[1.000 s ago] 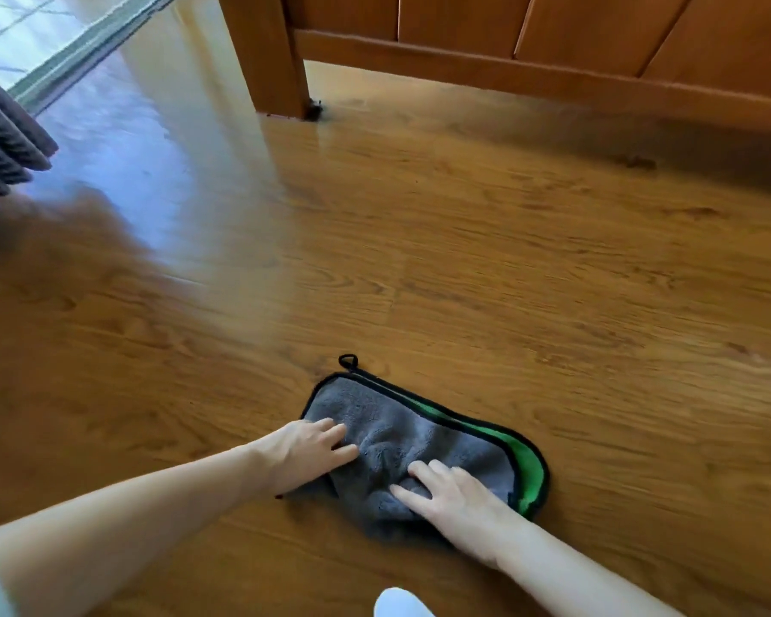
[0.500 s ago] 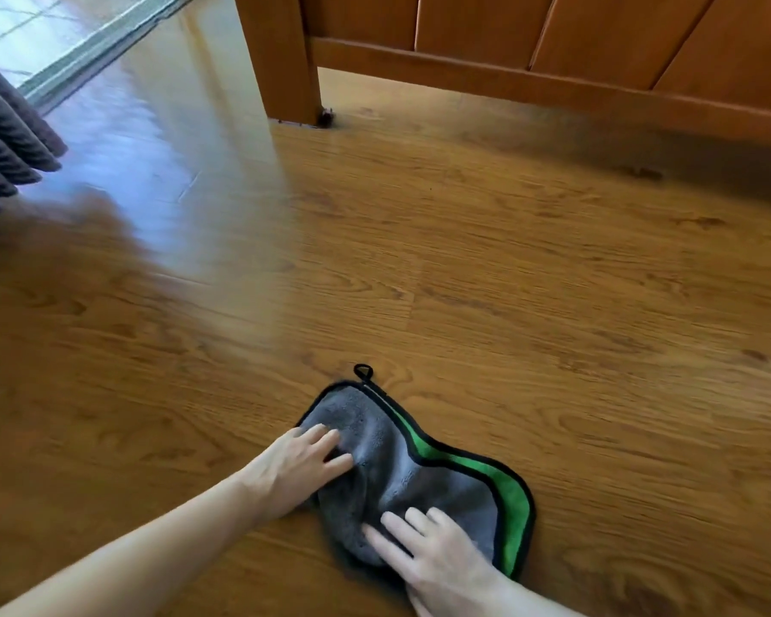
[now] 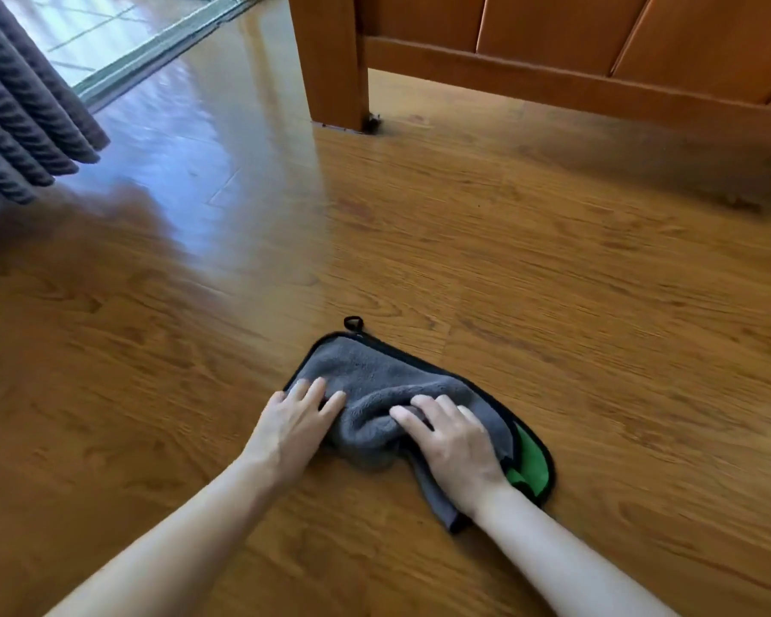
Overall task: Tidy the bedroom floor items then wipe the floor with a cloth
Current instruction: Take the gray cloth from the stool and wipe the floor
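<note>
Wooden floor (image 3: pixel 553 305), grey cloth (image 3: pixel 375 371) lengthwise upper-left to lower-right under both flat, unclenched hands (image 3: pixel 292 427) (image 3: pixel 457 447)

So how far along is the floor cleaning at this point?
Tidying looks done: no loose items lie on the visible wooden floor. Wiping is in hand: the left hand and right hand both press the bunched grey cloth onto it. Left: the stretch toward the bed frame and curtain, likely.
</note>
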